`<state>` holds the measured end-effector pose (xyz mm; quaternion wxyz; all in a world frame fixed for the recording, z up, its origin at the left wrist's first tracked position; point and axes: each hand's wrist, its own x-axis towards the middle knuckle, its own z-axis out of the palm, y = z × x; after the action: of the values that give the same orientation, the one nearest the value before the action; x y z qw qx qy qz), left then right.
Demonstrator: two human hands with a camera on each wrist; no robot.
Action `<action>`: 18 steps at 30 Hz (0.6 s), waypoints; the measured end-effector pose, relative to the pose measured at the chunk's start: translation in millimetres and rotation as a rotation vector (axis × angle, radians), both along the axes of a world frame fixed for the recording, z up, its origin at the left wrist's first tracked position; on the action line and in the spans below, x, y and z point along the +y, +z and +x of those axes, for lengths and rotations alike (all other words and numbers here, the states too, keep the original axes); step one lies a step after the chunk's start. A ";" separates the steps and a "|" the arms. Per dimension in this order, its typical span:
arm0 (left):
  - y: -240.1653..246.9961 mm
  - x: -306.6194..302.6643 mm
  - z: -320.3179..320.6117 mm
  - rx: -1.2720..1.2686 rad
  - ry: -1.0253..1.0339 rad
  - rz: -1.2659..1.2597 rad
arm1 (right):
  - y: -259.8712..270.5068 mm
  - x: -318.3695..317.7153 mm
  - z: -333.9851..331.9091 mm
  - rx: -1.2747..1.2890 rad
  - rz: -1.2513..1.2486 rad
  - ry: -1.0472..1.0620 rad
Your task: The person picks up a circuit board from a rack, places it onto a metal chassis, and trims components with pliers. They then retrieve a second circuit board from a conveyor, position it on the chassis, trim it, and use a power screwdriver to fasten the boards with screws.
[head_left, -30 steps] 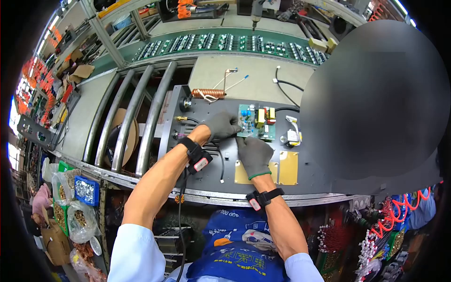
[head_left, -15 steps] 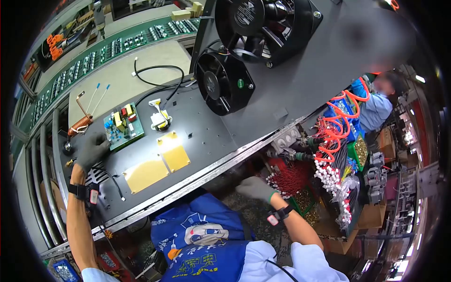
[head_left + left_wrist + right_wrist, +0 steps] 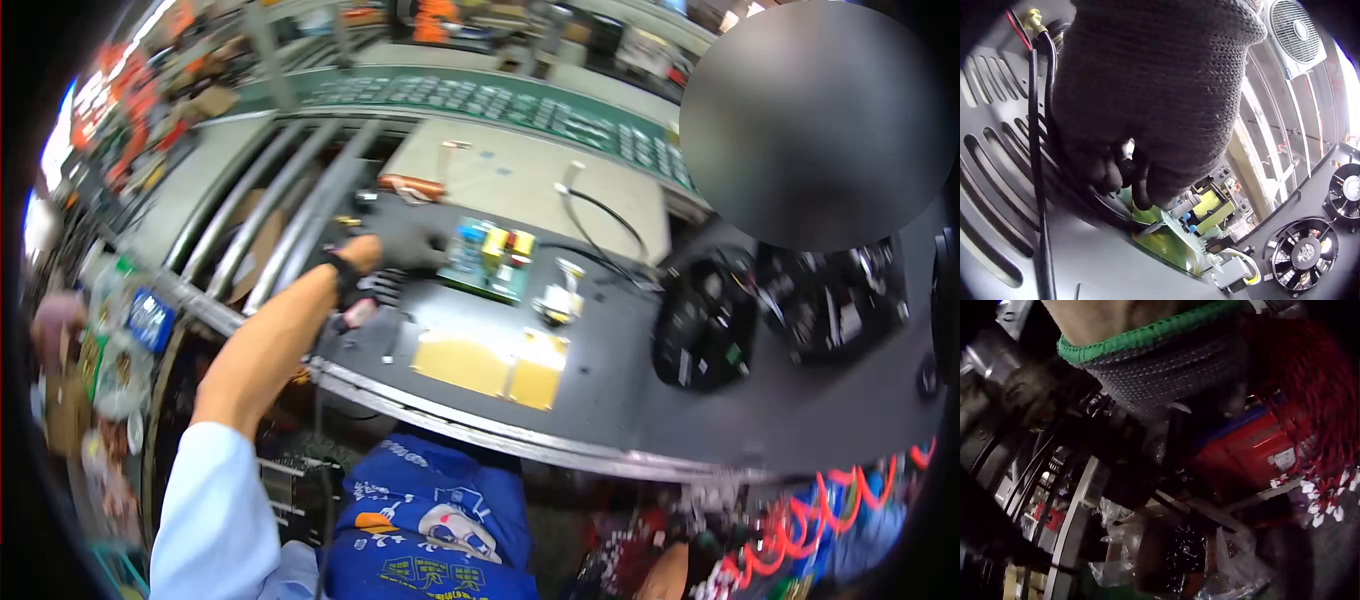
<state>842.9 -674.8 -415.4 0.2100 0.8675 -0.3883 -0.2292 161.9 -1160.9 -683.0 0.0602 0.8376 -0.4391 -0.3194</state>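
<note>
My gloved left hand (image 3: pixel 412 250) is at the left edge of a green circuit board (image 3: pixel 487 260) carrying yellow and blue components. In the left wrist view the curled fingers (image 3: pixel 1141 187) pinch at the board's near corner, and a black cable (image 3: pixel 1038 156) runs alongside. The board leans slightly up from the dark metal panel. My gloved right hand (image 3: pixel 1166 381), with a green cuff, is down beside a red bin (image 3: pixel 1247 456) below the bench; its fingers are lost in shadow. Red wires with white connectors (image 3: pixel 1325 503) hang close by.
Two yellow sheets (image 3: pixel 465 362) lie on the panel, near a small transformer (image 3: pixel 560 292). Black fans (image 3: pixel 705 320) stand at the right. Copper coil (image 3: pixel 412 187) lies behind the board, with steel rollers (image 3: pixel 265 220) to the left. Coiled red hose (image 3: pixel 800 520) hangs at lower right.
My right hand has left the board and gone down to the parts at the right below the bench. My left hand stays at the board's left edge. The head view swung right and back.
</note>
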 end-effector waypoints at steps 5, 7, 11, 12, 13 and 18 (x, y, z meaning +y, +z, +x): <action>5.0 -1.2 -2.0 0.034 0.008 0.015 | 3.1 -7.8 12.1 0.016 -0.019 -0.017; 7.0 -1.9 -4.8 0.125 0.024 -0.038 | 6.3 -5.0 8.7 -0.011 -0.019 -0.052; 5.5 -2.3 -2.2 0.147 0.046 -0.009 | 15.3 7.8 -5.3 -0.111 -0.013 -0.130; 10.1 -2.5 -4.6 0.142 0.046 0.005 | 18.8 11.5 -8.4 -0.149 -0.011 -0.151; 14.2 -2.4 -6.7 0.139 0.044 0.018 | 23.6 16.4 -14.1 -0.188 -0.020 -0.188; 23.9 -3.9 -11.4 0.093 -0.007 0.037 | 50.5 50.7 -39.8 -0.544 0.011 -0.452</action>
<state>831.5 -678.7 -391.5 0.2108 0.8583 -0.3768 -0.2773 122.1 -1110.2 -632.5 -0.1356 0.7739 -0.6117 -0.0922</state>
